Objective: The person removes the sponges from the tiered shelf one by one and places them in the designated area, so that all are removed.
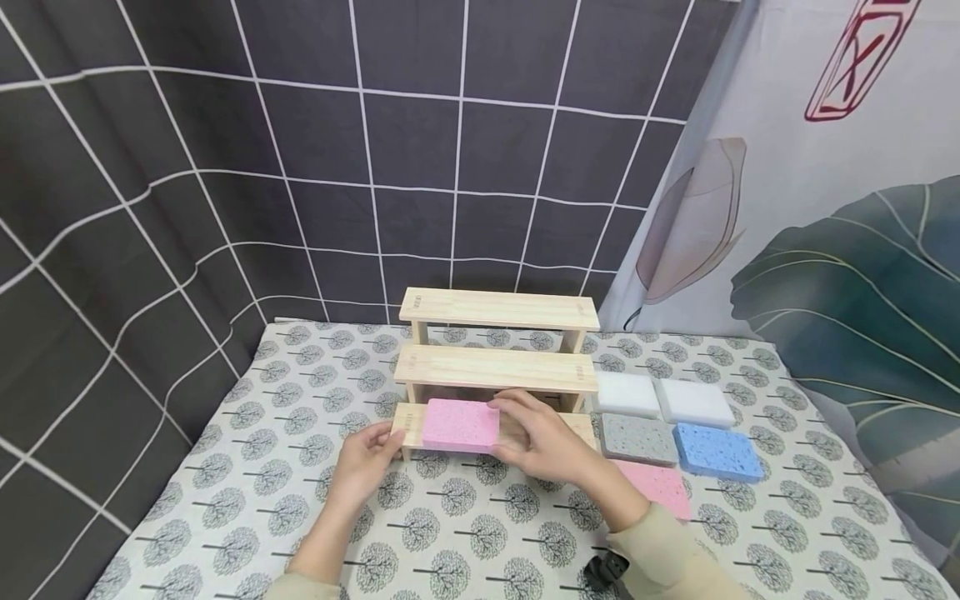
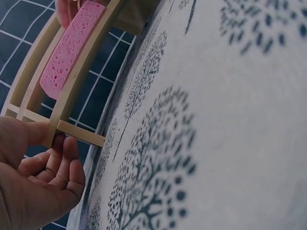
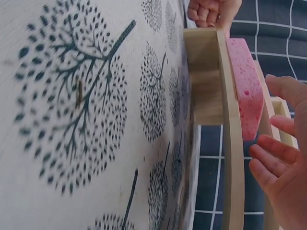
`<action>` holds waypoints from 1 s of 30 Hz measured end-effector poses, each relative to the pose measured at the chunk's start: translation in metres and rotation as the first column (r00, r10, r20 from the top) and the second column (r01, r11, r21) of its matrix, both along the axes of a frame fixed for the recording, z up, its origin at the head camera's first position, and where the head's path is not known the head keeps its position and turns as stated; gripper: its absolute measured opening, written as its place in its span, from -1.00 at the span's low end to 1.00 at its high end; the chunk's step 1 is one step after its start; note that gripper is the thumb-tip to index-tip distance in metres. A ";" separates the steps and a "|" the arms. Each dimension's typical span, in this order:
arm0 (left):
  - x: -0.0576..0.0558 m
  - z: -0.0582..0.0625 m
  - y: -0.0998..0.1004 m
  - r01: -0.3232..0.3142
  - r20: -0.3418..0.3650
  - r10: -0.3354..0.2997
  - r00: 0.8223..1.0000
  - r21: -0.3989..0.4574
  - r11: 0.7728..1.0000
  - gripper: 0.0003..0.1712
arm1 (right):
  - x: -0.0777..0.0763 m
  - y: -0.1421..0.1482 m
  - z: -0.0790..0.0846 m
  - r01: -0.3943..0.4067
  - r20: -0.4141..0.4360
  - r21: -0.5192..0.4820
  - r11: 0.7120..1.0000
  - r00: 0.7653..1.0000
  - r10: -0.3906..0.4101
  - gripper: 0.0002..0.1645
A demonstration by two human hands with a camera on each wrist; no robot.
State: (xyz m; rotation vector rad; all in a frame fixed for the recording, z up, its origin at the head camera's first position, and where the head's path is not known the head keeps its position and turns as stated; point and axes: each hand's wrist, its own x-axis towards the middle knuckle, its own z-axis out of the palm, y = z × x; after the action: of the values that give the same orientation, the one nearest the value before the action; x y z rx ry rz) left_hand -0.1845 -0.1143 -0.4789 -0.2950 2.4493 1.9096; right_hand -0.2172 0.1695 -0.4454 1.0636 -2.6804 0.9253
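A pink sponge (image 1: 461,423) lies flat on the lowest step of a three-tier wooden shelf (image 1: 495,367), toward its left part. My left hand (image 1: 363,462) pinches the left end of that step; in the left wrist view, the thumb of the left hand (image 2: 43,177) is on top and the fingers are curled beneath. At the sponge's right end is my right hand (image 1: 543,442), fingers loosely spread. The right wrist view has the right hand (image 3: 283,143) beside the sponge (image 3: 245,88), with its fingers apart and nothing gripped.
Right of the shelf lie two white sponges (image 1: 627,394), a grey sponge (image 1: 637,439), a blue sponge (image 1: 718,452) and another pink sponge (image 1: 660,487), partly behind my right forearm. A tree-patterned cloth (image 1: 300,450) covers the table. Dark gridded curtain (image 1: 405,142) hangs behind.
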 end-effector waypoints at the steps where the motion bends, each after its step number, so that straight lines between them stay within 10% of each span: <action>1: 0.000 0.000 0.000 -0.001 0.002 0.001 1.000 -0.004 1.000 -0.54 | 0.000 -0.002 0.000 -0.004 0.002 0.004 1.000 1.000 0.004 -0.22; 30: -0.001 -0.001 0.000 -0.013 0.016 0.013 1.000 -0.055 0.998 -0.52 | 0.008 0.007 0.004 0.018 0.008 0.004 1.000 1.000 -0.018 -0.31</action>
State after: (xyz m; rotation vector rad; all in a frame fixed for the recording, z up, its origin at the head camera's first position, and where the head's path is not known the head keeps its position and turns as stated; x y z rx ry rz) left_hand -0.1851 -0.1147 -0.4799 -0.3273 2.4991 1.8391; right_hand -0.2089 0.1766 -0.4411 1.0375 -2.6950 0.9236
